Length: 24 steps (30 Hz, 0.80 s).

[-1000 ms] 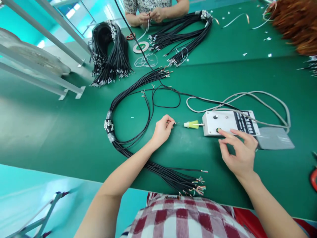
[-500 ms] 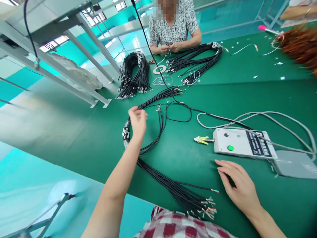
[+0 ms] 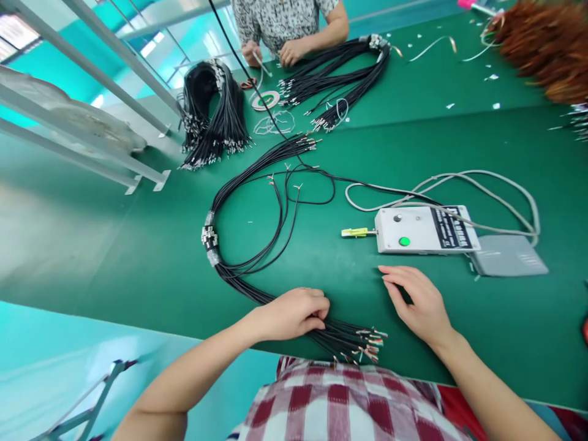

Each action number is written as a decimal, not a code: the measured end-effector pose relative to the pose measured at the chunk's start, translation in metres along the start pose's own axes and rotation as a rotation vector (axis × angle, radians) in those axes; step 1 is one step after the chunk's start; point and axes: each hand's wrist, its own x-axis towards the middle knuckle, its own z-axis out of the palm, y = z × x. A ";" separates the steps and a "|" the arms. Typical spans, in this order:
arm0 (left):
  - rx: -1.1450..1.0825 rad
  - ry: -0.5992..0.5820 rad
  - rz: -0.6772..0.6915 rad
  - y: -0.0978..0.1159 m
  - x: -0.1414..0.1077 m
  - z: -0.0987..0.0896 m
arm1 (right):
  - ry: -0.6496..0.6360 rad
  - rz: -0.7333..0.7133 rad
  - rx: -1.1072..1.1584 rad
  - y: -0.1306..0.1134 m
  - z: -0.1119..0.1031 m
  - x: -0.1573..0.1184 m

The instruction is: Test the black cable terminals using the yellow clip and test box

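A green surface (image 3: 505, 331) fills most of the frame, a teal floor (image 3: 41, 355) showing lower left and a person in a patterned shirt (image 3: 287, 24) sitting at the top. The curved black cable bundle (image 3: 344, 338) runs from centre-left to lower centre, directly beneath my left grip (image 3: 294, 313). I curl those fingers narrowly over it; whether they pinch a cable, I can't tell. My right grip (image 3: 420, 306) is moderately wide and empty, below the control box (image 3: 416, 228).
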 end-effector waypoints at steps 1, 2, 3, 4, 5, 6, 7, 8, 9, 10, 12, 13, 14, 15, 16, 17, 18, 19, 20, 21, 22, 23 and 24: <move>-0.051 0.015 -0.002 0.001 -0.001 -0.003 | 0.004 0.011 0.009 -0.001 0.000 0.000; -0.098 0.038 -0.009 0.003 -0.002 -0.005 | 0.008 0.021 0.019 -0.001 -0.001 0.001; -0.143 0.067 -0.019 0.005 -0.003 -0.007 | 0.011 0.032 0.032 -0.002 -0.001 0.002; -0.188 0.101 -0.031 0.008 -0.004 -0.008 | 0.013 0.044 0.048 -0.003 -0.001 0.002; -0.234 0.134 -0.041 0.010 -0.004 -0.009 | 0.014 0.062 0.070 -0.004 -0.001 0.003; -0.279 0.167 -0.047 0.013 -0.002 -0.009 | 0.016 0.086 0.094 -0.005 -0.001 0.003; -0.318 0.195 -0.046 0.016 0.000 -0.009 | 0.015 0.116 0.121 -0.007 -0.002 0.004; -0.347 0.218 -0.041 0.019 0.004 -0.009 | 0.008 0.152 0.151 -0.009 -0.002 0.005; -0.369 0.236 -0.033 0.023 0.008 -0.009 | -0.002 0.189 0.181 -0.012 -0.002 0.006; -0.386 0.253 -0.023 0.027 0.013 -0.009 | -0.017 0.225 0.210 -0.016 -0.003 0.008; -0.410 0.288 0.006 0.035 0.024 -0.009 | -0.047 0.283 0.269 -0.024 -0.006 0.012; -0.419 0.310 0.019 0.039 0.030 -0.010 | -0.058 0.306 0.297 -0.028 -0.007 0.015; -0.431 0.335 0.027 0.043 0.035 -0.010 | -0.063 0.325 0.322 -0.031 -0.009 0.018; -0.449 0.360 0.029 0.045 0.039 -0.010 | -0.063 0.343 0.345 -0.035 -0.010 0.021; -0.478 0.379 0.024 0.047 0.043 -0.010 | -0.061 0.360 0.370 -0.037 -0.011 0.024; -0.521 0.391 0.015 0.048 0.046 -0.010 | -0.053 0.378 0.399 -0.040 -0.012 0.027; -0.574 0.400 0.004 0.047 0.049 -0.010 | -0.041 0.398 0.435 -0.042 -0.012 0.030; -0.632 0.407 -0.005 0.046 0.051 -0.009 | -0.025 0.422 0.480 -0.043 -0.012 0.033; -0.688 0.413 -0.008 0.045 0.052 -0.008 | -0.010 0.450 0.533 -0.044 -0.011 0.036; -0.740 0.424 -0.009 0.043 0.053 -0.007 | 0.004 0.480 0.589 -0.045 -0.011 0.039; -0.785 0.441 -0.009 0.041 0.054 -0.007 | 0.014 0.510 0.643 -0.046 -0.010 0.042; -0.825 0.459 -0.011 0.040 0.054 -0.006 | 0.019 0.538 0.691 -0.047 -0.009 0.045; -0.860 0.473 -0.014 0.039 0.054 -0.005 | 0.019 0.562 0.732 -0.048 -0.009 0.048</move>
